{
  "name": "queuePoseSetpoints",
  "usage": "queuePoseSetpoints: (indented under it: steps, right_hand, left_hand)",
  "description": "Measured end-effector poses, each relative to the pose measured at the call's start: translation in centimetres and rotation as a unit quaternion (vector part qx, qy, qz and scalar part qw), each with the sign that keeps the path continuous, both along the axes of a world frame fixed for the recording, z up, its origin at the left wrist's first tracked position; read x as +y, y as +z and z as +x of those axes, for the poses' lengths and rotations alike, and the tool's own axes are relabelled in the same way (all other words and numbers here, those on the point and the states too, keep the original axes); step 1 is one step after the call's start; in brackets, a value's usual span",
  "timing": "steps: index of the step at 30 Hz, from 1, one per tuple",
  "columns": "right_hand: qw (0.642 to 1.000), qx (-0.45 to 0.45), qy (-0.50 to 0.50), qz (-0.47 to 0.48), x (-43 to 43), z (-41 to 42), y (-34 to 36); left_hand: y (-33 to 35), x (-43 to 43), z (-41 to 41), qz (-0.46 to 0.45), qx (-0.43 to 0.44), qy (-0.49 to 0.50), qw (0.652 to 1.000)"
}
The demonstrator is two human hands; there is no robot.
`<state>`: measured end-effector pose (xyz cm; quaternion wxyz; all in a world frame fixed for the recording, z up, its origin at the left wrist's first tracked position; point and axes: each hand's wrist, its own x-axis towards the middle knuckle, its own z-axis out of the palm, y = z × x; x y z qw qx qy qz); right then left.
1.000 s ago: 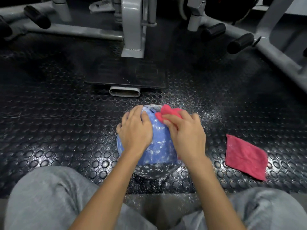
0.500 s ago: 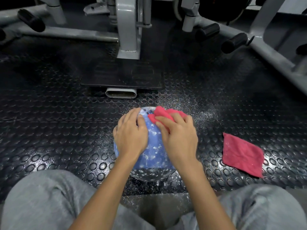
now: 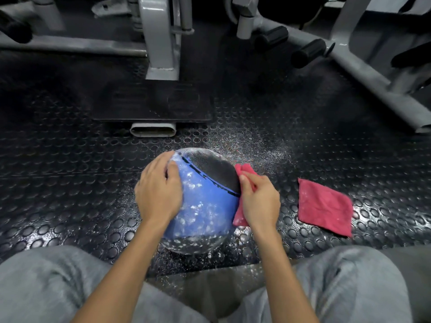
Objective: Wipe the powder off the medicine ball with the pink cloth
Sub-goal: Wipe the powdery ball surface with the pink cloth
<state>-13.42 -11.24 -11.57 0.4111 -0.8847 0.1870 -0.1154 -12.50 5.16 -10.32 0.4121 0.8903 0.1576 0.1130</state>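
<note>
A blue and black medicine ball [image 3: 205, 201], flecked with white powder, rests on the studded black rubber floor between my knees. My left hand [image 3: 158, 194] lies flat on the ball's left side and steadies it. My right hand [image 3: 260, 201] presses a bunched pink cloth [image 3: 243, 171] against the ball's right side; cloth shows above and below the hand. The black panel at the ball's top right looks mostly free of powder, while white patches cover the blue part.
A second pink cloth [image 3: 324, 206] lies flat on the floor to the right. Spilled powder [image 3: 254, 145] dusts the floor behind the ball. Grey gym machine frames [image 3: 161, 43] and black padded rollers [image 3: 307, 52] stand beyond. My grey-trousered knees [image 3: 46, 283] fill the bottom.
My right hand has swept the pink cloth from the ball's top down to its right side, uncovering the dark panel. My left hand has stayed on the ball's left side.
</note>
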Motion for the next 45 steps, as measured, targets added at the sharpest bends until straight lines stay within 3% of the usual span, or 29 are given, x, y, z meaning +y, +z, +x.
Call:
queuePoseSetpoints:
  steps: [3, 7, 10, 12, 14, 15, 17, 19, 21, 24, 26, 28, 29, 32, 37, 41, 45]
  right_hand:
    - [0.979, -0.095, 0.095, -0.155, 3.5, -0.5, 2.9]
    - [0.945, -0.186, 0.164, -0.213, 6.6, -2.0, 2.8]
    - [0.977, -0.139, 0.101, -0.128, 3.1, -1.6, 1.0]
    - [0.997, -0.076, 0.019, 0.021, 0.1, -0.9, -0.6]
    - [0.989, -0.020, -0.045, 0.140, -1.3, -0.6, -1.1]
    - [0.991, -0.012, -0.052, 0.126, -1.1, -0.5, -0.8]
    - [0.999, -0.047, 0.002, -0.006, 0.7, -0.3, 0.3]
    - [0.980, -0.132, 0.065, -0.137, 3.5, -0.7, 1.7]
    - [0.958, -0.197, 0.100, -0.183, 5.2, -1.4, 2.0]
    - [0.966, -0.186, 0.098, -0.151, 3.2, -1.3, 1.0]
    - [0.994, -0.073, 0.052, -0.063, 0.1, -0.6, -0.5]
    - [0.999, 0.020, 0.020, 0.029, -2.6, -0.6, -1.5]
    - [0.998, 0.015, 0.008, 0.055, -3.1, -0.9, -1.6]
    - [0.989, -0.110, 0.029, 0.097, -0.3, -1.9, -1.1]
    - [0.972, -0.232, 0.025, 0.026, 5.5, -3.2, -1.8]
    - [0.957, -0.282, 0.069, -0.016, 5.9, -3.2, -2.1]
    - [0.962, -0.260, 0.073, 0.029, 4.8, -3.2, -3.0]
  left_hand:
    - [0.1, -0.4, 0.3, 0.013, 0.008, 0.000, 1.000]
    - [0.0, -0.4, 0.3, 0.010, 0.008, 0.000, 1.000]
    - [0.1, -0.5, -0.1, 0.017, -0.001, -0.008, 1.000]
    - [0.1, -0.6, -0.2, 0.023, -0.004, -0.012, 1.000]
    - [0.0, -0.6, -0.2, 0.027, -0.009, -0.011, 1.000]
    - [-0.1, -0.6, -0.1, 0.027, -0.008, -0.010, 1.000]
    - [-0.1, -0.7, 0.2, 0.023, -0.006, -0.007, 1.000]
    - [-0.2, -0.6, 0.5, 0.014, -0.006, -0.002, 1.000]
    - [-0.4, -0.2, 0.4, 0.003, -0.011, 0.005, 1.000]
    - [-0.3, 0.0, 0.0, -0.012, -0.017, 0.013, 1.000]
    - [-0.3, 0.0, -0.3, -0.009, -0.017, 0.013, 1.000]
    - [-0.3, -0.1, -0.5, -0.003, -0.024, 0.013, 1.000]
    - [-0.3, -0.1, -0.5, -0.003, -0.028, 0.010, 1.000]
    - [0.0, -0.3, 0.1, -0.001, -0.024, 0.000, 1.000]
    - [1.5, 0.8, 1.3, -0.041, 0.035, 0.032, 0.998]
    - [3.0, 0.3, 3.0, 0.023, 0.147, 0.034, 0.988]
    - [2.7, 1.2, 1.5, 0.017, 0.137, 0.050, 0.989]
